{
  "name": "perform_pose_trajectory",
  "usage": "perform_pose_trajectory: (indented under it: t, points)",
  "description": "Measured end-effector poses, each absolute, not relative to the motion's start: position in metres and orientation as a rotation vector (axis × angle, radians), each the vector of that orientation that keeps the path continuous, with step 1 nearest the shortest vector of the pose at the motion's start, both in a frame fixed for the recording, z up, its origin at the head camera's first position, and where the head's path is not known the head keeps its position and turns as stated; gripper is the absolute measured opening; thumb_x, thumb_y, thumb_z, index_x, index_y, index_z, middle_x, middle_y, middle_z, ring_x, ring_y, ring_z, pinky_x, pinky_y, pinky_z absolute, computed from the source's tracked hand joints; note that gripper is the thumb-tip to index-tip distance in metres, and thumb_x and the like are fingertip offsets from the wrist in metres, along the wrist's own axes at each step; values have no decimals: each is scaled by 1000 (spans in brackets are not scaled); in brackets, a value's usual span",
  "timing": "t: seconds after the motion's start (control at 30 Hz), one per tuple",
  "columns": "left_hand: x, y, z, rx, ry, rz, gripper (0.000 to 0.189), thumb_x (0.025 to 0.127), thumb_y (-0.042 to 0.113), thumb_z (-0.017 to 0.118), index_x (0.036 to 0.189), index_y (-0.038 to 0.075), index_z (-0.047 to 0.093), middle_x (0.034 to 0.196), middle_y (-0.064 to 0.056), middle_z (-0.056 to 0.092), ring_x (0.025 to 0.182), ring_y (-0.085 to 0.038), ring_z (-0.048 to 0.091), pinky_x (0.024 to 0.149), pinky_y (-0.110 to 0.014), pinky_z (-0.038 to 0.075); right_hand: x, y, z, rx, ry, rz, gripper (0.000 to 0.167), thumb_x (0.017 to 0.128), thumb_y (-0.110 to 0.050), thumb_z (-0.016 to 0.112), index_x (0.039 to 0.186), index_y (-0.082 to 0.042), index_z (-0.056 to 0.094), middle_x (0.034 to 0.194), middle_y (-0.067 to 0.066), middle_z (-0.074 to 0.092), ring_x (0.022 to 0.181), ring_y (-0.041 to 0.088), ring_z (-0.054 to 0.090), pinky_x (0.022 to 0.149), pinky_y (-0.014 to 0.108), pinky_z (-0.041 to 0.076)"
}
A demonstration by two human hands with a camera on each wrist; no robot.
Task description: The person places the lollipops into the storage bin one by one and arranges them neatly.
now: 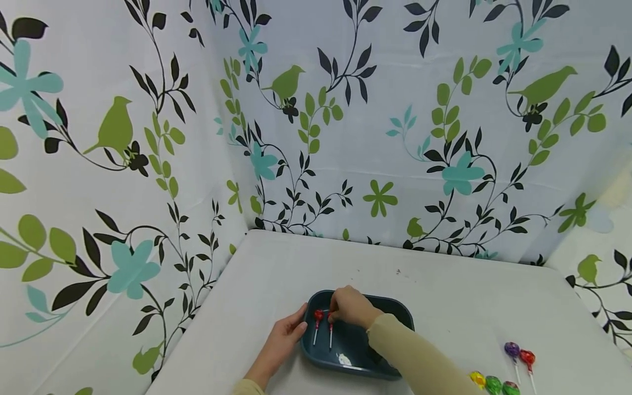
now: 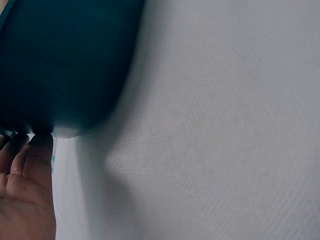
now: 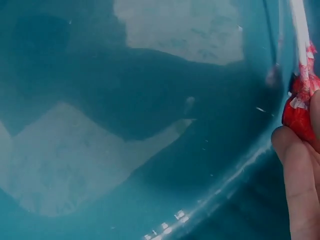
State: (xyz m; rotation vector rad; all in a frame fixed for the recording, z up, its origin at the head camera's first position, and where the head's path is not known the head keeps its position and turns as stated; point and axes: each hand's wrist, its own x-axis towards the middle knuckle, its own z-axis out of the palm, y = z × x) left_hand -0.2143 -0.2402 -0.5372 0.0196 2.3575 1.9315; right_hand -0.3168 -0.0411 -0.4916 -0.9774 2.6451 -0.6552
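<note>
Bird-print cloth (image 1: 385,148) — white table (image 1: 459,307)

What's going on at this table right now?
A person is handling lollipops over a dark blue tray. Their right hand pinches a red lollipop inside it, next to another red lollipop lying there. Their left hand touches the tray's left end. Off to the right on the white table are a purple lollipop, a third red lollipop, and yellow and green wrapped sweets.

Screened-off tabletop spot — bird-print cloth (image 1: 365,159) walling white table (image 1: 296,263)
</note>
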Motion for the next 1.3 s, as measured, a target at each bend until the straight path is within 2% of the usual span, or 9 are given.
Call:
perform_pose_trajectory:
  t: [0.27, 0.53, 0.8, 1.3]
  points:
    - [-213, -238, -536, 35, 2347, 1929, 49, 106, 8, 52, 153, 0, 42, 159, -21, 38, 149, -42, 36, 115, -44, 44, -319, -44, -504, -964, 2685, -612, 14, 82, -18, 86, 79, -8, 77, 70, -3, 71, 59, 4, 55, 55, 20, 52]
    - [-213, -241, -536, 71, 2341, 1939, 50, 107, 8, 51, 154, -1, 40, 160, -22, 37, 149, -42, 35, 114, -40, 45, -316, -46, -499, -907, 2662, -704, 14, 84, -15, 84, 86, -4, 77, 78, 2, 73, 65, 9, 58, 62, 26, 58]
    - [-212, -240, -535, 42, 2350, 1918, 50, 106, 9, 52, 154, 0, 41, 160, -22, 37, 149, -42, 36, 114, -44, 45, -312, -44, -501, -879, 2656, -752, 16, 85, -15, 83, 92, -2, 78, 84, 6, 75, 69, 11, 61, 70, 31, 63]
    - [-213, -240, -535, 37, 2356, 1918, 49, 106, 10, 53, 153, 0, 41, 160, -22, 37, 148, -44, 36, 114, -47, 44, -308, -42, -498, -889, 2661, -756, 18, 85, -16, 84, 93, -1, 77, 83, 5, 75, 69, 10, 62, 68, 29, 62]
